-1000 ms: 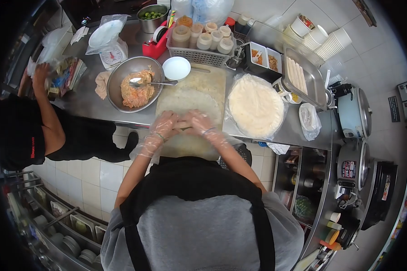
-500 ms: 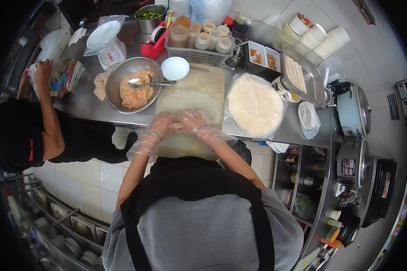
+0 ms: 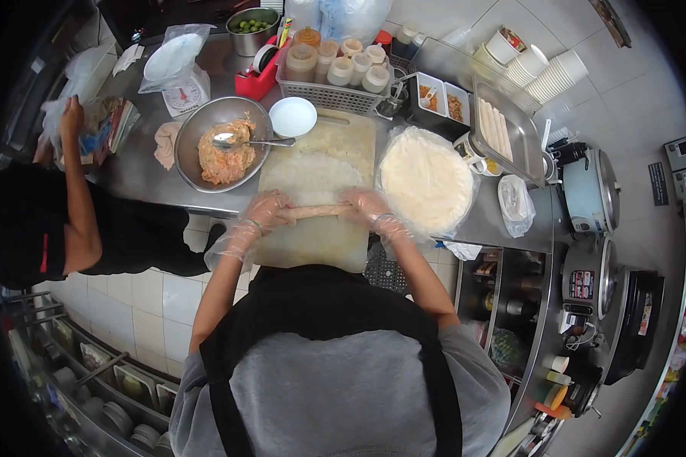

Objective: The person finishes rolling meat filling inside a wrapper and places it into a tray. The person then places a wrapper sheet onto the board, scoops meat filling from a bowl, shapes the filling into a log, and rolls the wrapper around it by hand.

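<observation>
A long thin filled roll lies crosswise near the front of the cutting board. My left hand, in a clear plastic glove, is closed on its left end. On its right end, my right hand is closed too, in a matching glove. Behind the roll, a thin pale wrapper sheet lies on the board. To the left stands a steel bowl of pinkish filling, with a spoon resting in it. Right of the board sits a stack of round pale wrappers on plastic.
A white bowl stands behind the board, before a basket of jars. Several finished rolls lie in a steel tray at the back right. A co-worker's hand handles a plastic bag at the far left. A scale stands behind the steel bowl.
My hands have moved apart, the right one outward along the roll, so its middle now shows between them. The co-worker's hand has lifted slightly with the plastic.
</observation>
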Tool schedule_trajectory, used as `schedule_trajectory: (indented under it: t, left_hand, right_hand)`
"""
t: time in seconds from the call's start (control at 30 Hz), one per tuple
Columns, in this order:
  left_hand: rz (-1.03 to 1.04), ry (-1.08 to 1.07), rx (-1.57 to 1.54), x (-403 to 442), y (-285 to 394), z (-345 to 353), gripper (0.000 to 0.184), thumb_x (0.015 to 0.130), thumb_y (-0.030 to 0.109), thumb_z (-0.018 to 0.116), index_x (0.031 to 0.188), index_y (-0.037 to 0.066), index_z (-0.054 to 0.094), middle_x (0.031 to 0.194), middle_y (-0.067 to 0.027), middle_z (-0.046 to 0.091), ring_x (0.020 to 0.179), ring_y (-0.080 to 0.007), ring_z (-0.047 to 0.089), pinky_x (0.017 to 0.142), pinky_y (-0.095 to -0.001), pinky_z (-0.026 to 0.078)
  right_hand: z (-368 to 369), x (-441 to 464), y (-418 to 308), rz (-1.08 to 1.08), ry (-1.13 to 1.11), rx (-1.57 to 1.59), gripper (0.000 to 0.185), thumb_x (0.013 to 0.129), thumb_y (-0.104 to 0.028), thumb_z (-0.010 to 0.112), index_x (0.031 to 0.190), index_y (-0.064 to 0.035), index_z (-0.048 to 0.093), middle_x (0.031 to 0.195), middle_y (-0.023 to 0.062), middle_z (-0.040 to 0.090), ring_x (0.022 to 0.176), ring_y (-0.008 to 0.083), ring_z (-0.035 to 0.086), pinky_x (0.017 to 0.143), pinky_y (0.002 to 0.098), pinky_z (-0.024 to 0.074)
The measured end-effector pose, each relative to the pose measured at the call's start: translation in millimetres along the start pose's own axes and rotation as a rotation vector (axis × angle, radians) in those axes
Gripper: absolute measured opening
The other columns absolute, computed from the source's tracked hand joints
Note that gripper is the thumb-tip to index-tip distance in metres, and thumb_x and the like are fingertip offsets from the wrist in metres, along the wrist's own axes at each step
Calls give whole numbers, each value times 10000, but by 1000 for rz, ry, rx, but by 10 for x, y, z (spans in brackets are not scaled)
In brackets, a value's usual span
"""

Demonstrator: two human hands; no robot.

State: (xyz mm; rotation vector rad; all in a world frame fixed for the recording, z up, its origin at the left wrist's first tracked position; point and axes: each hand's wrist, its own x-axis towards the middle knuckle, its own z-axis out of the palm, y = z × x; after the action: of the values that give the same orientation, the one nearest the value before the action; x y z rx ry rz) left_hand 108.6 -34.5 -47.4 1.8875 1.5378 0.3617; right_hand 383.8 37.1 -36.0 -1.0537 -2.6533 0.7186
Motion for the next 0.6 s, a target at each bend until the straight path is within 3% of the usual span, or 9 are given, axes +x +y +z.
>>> schedule_trajectory:
  t: [0.1,0.2,0.3,0.4,0.5,0.6]
  left_hand:
    - [-106,23,-245,-36,59,-37,330,671,193,734,946,70,599,900,-119,625,864,-312,583,798,-379,451]
    - [-68,116,-163,-84,163,-124,263,724,163,700,963,98,611,860,-119,623,805,-307,594,762,-385,464]
    - [109,243,30,-56,-29,-17,228,760,173,658,976,116,615,903,-109,613,909,-305,564,795,-395,449]
    - [16,278,217,-22,-24,-17,207,768,188,629,965,125,619,973,-93,599,998,-298,522,827,-415,432]
    - [10,347,333,9,87,-12,215,762,184,618,971,131,628,1003,-80,590,1009,-296,512,831,-431,428]
    - [125,472,267,79,180,175,226,756,203,628,969,128,630,1005,-88,581,980,-306,516,835,-445,426]
  right_hand:
    - [-67,6,-55,123,-10,189,278,684,-138,695,939,-80,602,865,127,631,817,320,607,713,399,482]
    - [-58,57,14,25,25,156,224,704,-118,676,916,-82,613,869,120,629,849,317,598,736,381,475]
    - [-36,130,118,-28,55,8,203,719,-117,665,915,-80,627,881,113,627,899,303,585,788,382,455]
    - [139,367,404,-42,23,-241,294,726,-108,649,1019,-108,622,934,94,634,951,286,572,850,400,433]
    - [-51,766,74,-202,432,-95,377,731,-106,618,1099,-186,605,949,129,598,951,308,557,812,422,457]
    - [-247,1159,-196,-105,437,-41,434,751,-106,586,1168,-223,555,966,150,588,948,324,556,832,435,449]
